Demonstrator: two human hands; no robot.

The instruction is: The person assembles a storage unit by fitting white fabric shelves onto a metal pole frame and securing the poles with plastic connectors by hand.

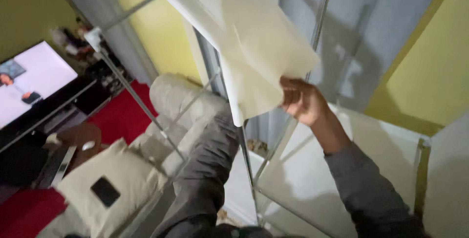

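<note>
Against the metal frame (141, 103), the right hand (300, 101) grips the cream sheet's (244, 32) lower edge. Behind that sheet, the left sleeve (210, 169) reaches up, its hand hidden, so its grasp cannot be told.

The dim room is lit mostly by the glowing, overexposed television screen (34, 84) at left, soft shadows are cast on the grey curtain (371, 28), and motion blur is seen throughout.

Cream-white flat panel (234, 28), smooth and thin, raised overhead at a tilt, its lower corner pinched by the right hand (302, 102), its near edge hanging down over the left sleeve, left hand hidden behind it
</note>
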